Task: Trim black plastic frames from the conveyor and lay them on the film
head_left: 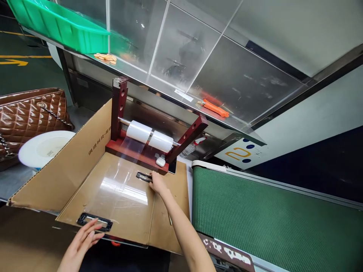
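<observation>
My right hand [158, 183] reaches across a cardboard sheet [164, 215] and pinches the right end of a small black rectangular frame [141, 176]. Nearer to me, my left hand [82, 245] has its fingers stretched out over the edge of a second, larger-looking black rectangular frame [82, 218]; whether they touch it I cannot tell. Between the two frames, clear plastic film [119, 189] with bright reflections lies over the cardboard. It runs up to white rolls [138, 131] on a metal rod, held by a dark red stand [136, 153].
A cardboard flap [70, 162] rises at the left, beside a white round roll [45, 147] and a brown quilted bag [34, 117]. A green conveyor belt [269, 219] runs along the right. The metal shelf above carries a green bin [65, 28] and an orange-handled tool [215, 108].
</observation>
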Demonstrator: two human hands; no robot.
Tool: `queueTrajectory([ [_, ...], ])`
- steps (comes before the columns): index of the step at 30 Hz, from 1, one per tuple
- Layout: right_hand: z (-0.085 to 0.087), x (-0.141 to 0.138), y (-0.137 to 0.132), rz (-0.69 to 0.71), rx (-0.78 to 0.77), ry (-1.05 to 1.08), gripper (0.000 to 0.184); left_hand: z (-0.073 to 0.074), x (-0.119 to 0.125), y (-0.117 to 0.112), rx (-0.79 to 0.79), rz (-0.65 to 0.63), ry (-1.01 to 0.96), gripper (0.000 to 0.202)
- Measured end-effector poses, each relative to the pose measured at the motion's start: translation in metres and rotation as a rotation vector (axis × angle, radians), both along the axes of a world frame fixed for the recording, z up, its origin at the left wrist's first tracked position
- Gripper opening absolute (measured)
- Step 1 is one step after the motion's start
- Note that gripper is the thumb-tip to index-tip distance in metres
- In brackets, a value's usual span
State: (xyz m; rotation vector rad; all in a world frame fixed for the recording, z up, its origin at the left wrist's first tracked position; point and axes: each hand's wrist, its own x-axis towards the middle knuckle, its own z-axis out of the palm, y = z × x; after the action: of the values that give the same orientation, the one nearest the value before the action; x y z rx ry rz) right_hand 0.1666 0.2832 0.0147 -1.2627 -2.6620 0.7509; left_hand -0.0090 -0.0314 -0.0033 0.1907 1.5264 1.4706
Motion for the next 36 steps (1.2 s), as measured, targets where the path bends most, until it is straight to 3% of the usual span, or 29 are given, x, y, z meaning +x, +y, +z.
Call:
queueTrajectory([
  [4, 0.012, 0.004, -0.011, 0.087, -0.107, 0.019, 0.028, 0.011, 0.010, 0.049, 0.038, -0.115, -0.054, 0.064],
  [10, 0.049, 0.014, -0.036, 0.196, -0.205, 0.133, 0.039, 0.006, 0.036, 0.123, 0.144, -0.220, -0.098, 0.043],
  [15, 0.074, 0.020, -0.048, 0.236, -0.196, 0.166, 0.039, 0.010, 0.047, 0.155, 0.247, -0.257, -0.108, 0.020],
  [21, 0.083, 0.025, -0.061, 0.203, -0.065, 0.142, 0.047, 0.021, 0.052, 0.165, 0.311, -0.241, -0.191, 0.027],
  [28, 0.069, 0.031, -0.085, 0.184, 0.075, 0.149, 0.049, 0.037, 0.066, 0.155, 0.323, -0.158, -0.337, 0.038],
  [34, 0.058, 0.040, -0.085, 0.170, 0.061, 0.202, 0.053, 0.042, 0.066, 0.148, 0.265, -0.094, -0.392, 0.018],
  [36, 0.055, 0.045, -0.085, 0.171, 0.039, 0.215, 0.057, 0.041, 0.062, 0.145, 0.225, -0.066, -0.377, 0.019],
])
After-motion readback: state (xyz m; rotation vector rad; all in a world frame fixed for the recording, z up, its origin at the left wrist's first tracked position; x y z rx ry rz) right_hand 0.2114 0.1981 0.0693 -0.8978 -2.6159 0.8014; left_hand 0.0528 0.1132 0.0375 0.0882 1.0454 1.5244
